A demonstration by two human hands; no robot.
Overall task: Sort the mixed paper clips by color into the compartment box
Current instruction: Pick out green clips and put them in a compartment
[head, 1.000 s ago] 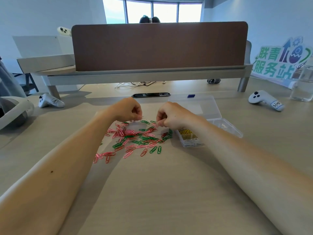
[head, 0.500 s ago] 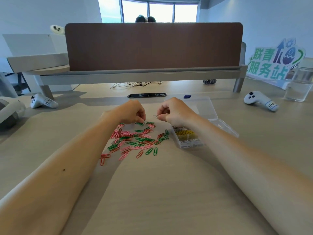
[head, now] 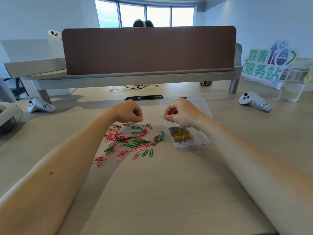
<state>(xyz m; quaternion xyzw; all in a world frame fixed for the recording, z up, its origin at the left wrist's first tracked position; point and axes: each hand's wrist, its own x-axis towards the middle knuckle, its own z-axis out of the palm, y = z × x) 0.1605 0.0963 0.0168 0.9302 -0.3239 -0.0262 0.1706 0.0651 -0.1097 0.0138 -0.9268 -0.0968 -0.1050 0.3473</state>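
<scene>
Head view: the left hand [head: 129, 111] seems to pinch a pale wire clip [head: 143, 118] (blurred). The right hand [head: 183, 112] pinches a silver wire clip [head: 162, 116]. Loose pink, red and green paper clips [head: 130, 141] lie beside the clear plastic compartment box [head: 204, 141], 1 cell holding yellow clips [head: 180, 134].

Matt, pale wood-grain bench [head: 169, 192] all around the compartment box [head: 202, 139], and that box is clear, glossy plastic. Left of the box, the loose paper clips [head: 130, 141] gleam with a smooth coloured coating. Behind the box, the brown divider panel [head: 149, 50] looks matt, felt-like. Right of the box: a smooth white plastic controller [head: 255, 101] and a clear, shiny bottle [head: 293, 85].
</scene>
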